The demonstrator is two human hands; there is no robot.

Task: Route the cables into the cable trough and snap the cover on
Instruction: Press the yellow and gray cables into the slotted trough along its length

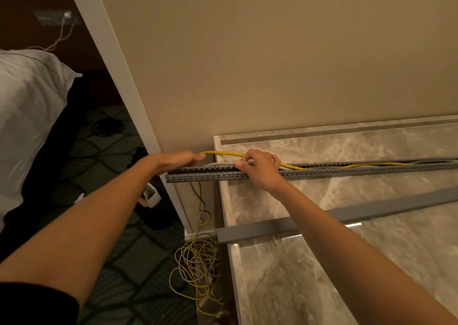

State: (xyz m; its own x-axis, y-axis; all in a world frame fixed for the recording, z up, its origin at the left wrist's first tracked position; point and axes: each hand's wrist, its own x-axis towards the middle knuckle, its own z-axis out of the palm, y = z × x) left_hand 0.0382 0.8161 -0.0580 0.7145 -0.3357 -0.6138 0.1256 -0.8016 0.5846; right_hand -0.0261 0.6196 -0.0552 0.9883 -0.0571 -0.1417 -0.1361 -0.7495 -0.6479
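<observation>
Two hands, both at the left end of the cable trough. Left hand curled closed over the trough's overhanging end, fingers pinching the tip of a yellow cable. Right hand clenched over the same cable a little further along the trough, fingertips pressing on the slotted wall; the cable arcs up between the two hands.

One cable trough: grey, slotted sides, top open. Its long axis runs left to right along the counter, rising slightly toward the right edge of view; its left end juts past the counter's edge. The yellow cable lies inside it beyond the right hand, beside grey cables; how many I cannot tell.

One cover: a plain grey strip, lying loose on the counter nearer the viewer than the trough, well apart from it and roughly parallel to it.

Below the trough's left end, cables hang down to the floor and end in one tangled heap of yellow and grey cable. Further left of the trough, one white pillow.
</observation>
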